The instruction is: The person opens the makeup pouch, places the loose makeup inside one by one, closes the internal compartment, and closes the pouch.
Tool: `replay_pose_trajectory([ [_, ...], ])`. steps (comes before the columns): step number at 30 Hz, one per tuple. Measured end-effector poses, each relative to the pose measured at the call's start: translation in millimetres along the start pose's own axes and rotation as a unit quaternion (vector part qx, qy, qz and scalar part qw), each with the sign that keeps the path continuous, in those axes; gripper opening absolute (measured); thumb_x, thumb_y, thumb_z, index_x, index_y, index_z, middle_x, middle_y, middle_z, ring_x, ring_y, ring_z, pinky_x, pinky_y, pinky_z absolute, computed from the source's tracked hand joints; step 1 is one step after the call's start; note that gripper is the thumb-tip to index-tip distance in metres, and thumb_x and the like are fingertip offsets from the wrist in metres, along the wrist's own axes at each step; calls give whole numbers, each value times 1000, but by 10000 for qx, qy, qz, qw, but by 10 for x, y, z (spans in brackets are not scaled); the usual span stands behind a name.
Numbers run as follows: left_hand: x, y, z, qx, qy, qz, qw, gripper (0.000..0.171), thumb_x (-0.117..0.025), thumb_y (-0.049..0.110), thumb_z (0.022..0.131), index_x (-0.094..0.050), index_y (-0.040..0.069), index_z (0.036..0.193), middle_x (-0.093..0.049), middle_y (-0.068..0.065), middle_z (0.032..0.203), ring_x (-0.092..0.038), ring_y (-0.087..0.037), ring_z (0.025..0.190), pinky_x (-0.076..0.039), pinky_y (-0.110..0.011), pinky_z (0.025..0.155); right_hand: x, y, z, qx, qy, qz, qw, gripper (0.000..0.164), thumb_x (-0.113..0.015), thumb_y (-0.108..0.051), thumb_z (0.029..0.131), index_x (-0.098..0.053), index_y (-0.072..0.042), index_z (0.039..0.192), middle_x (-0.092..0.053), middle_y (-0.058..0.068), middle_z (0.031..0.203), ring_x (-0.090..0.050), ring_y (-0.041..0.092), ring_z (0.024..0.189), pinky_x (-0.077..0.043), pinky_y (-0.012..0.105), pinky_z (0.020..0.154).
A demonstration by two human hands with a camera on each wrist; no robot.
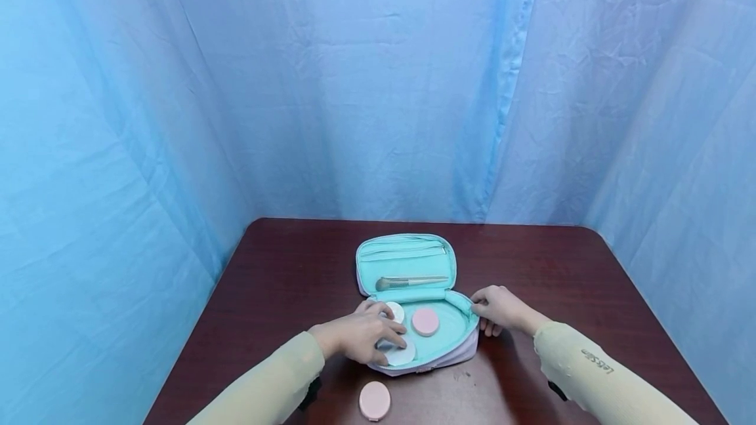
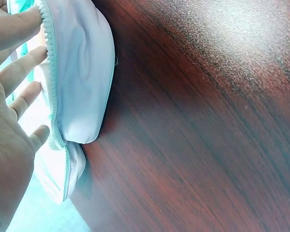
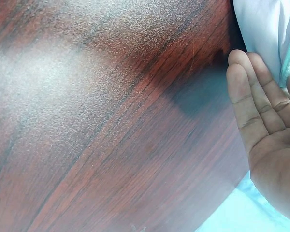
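Note:
A zippered cosmetic bag (image 1: 449, 341), lilac outside and mint inside, lies unfolded with its lid toward the back. Inside are a pink round compact (image 1: 425, 322) and two white round pads, a far pad (image 1: 394, 311) and a near pad (image 1: 403, 355). My left hand (image 1: 369, 333) reaches over the bag's left rim, its fingers spread at the white pads; the left wrist view shows them fairly straight behind the zipper (image 2: 49, 53). My right hand (image 1: 502, 310) pinches the bag's right rim, while its other fingers (image 3: 241, 92) lie along the outside wall.
A makeup brush (image 1: 410, 282) lies across the lid's lower part, below a zipped pocket (image 1: 404, 252). Another pink round compact (image 1: 375, 401) rests on the dark wooden table (image 1: 295, 261) in front of the bag. Blue curtains (image 1: 384, 84) surround the table.

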State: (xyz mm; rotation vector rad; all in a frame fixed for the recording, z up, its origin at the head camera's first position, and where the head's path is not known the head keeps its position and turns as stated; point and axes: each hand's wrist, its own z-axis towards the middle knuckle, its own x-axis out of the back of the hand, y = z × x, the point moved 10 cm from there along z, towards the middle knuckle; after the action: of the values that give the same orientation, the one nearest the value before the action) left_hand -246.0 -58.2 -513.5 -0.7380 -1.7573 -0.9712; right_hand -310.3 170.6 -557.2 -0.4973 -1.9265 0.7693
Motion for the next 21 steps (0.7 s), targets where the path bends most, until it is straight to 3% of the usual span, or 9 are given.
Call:
replay_pose_trajectory([
  [4, 57, 49, -64, -87, 109, -11, 9999, 40, -73, 31, 93, -70, 31, 133, -59, 10, 145, -44, -21, 136, -33, -60, 114, 1, -7, -5, 27, -6, 18, 10000, 22, -59, -7, 101, -71, 4, 116, -66, 10, 65, -66, 26, 54, -58, 36, 49],
  [11, 146, 238, -237, -663, 433, -150, 9967, 41, -72, 29, 95, -69, 24, 136, -62, 4, 143, -50, -21, 132, -45, -40, 108, -1, -3, -14, 6, -10, 43, 10000, 22, -59, -7, 101, -71, 4, 116, -66, 11, 65, -67, 27, 54, -58, 36, 50],
  [21, 195, 378, -533, -1125, 902, -15, 9895, 43, -75, 25, 92, -69, 23, 134, -65, 1, 139, -58, -18, 124, -48, -31, 104, 0, -18, -22, -13, -11, 75, 10000, 22, -59, -7, 101, -71, 4, 116, -66, 11, 65, -67, 27, 54, -58, 37, 50],
])
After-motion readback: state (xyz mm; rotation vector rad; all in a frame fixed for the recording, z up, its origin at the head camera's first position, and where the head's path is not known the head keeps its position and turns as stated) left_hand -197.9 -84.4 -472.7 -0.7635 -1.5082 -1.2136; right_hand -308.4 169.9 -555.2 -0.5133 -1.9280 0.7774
